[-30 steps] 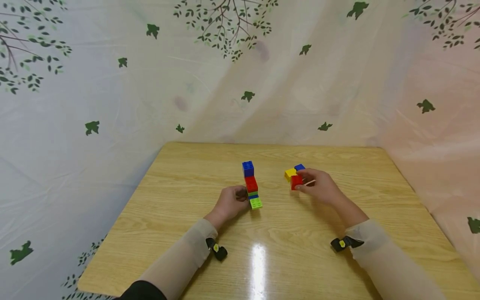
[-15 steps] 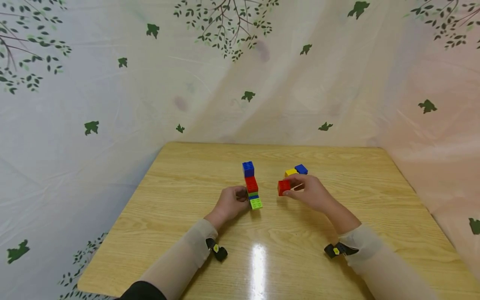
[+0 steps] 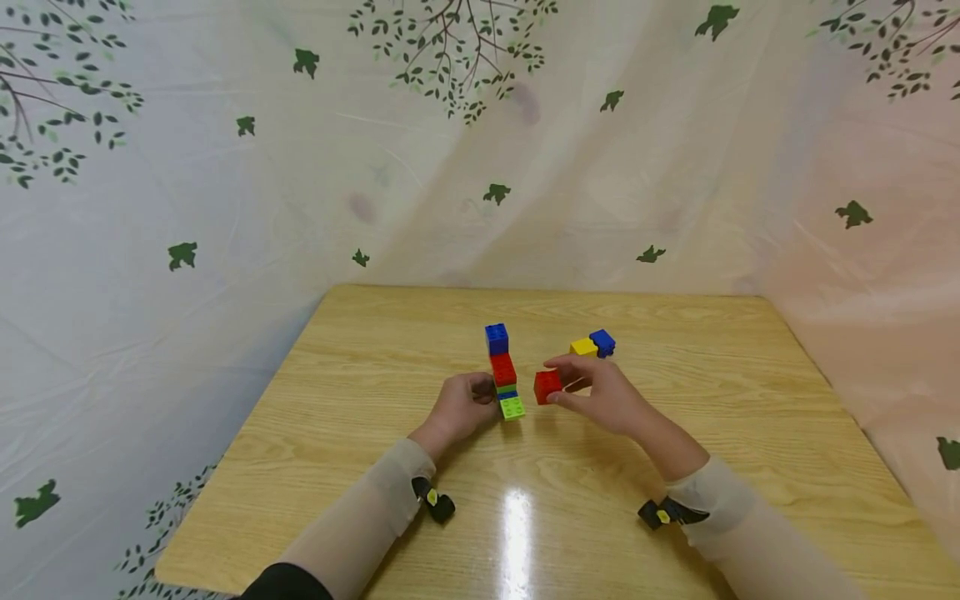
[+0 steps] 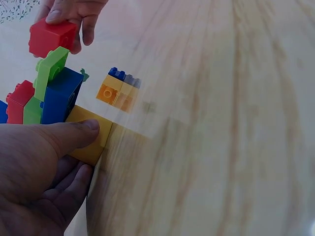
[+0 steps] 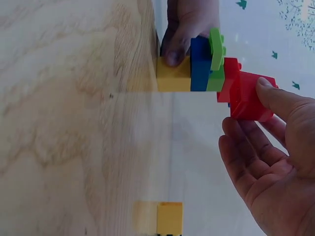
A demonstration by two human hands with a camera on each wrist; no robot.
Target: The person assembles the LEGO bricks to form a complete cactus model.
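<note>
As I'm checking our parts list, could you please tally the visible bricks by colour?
Red bricks: 2
Blue bricks: 3
Green bricks: 2
Yellow bricks: 2
Total: 9

In our right hand (image 3: 603,397), we have carried the red block (image 3: 547,387) from near the yellow block (image 3: 582,347) to just beside the tower (image 3: 503,370), baring more of the blue block (image 3: 603,342)

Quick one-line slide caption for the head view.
Left hand grips a block stack; right hand holds a red block beside it, a yellow block and a blue block beyond.
</note>
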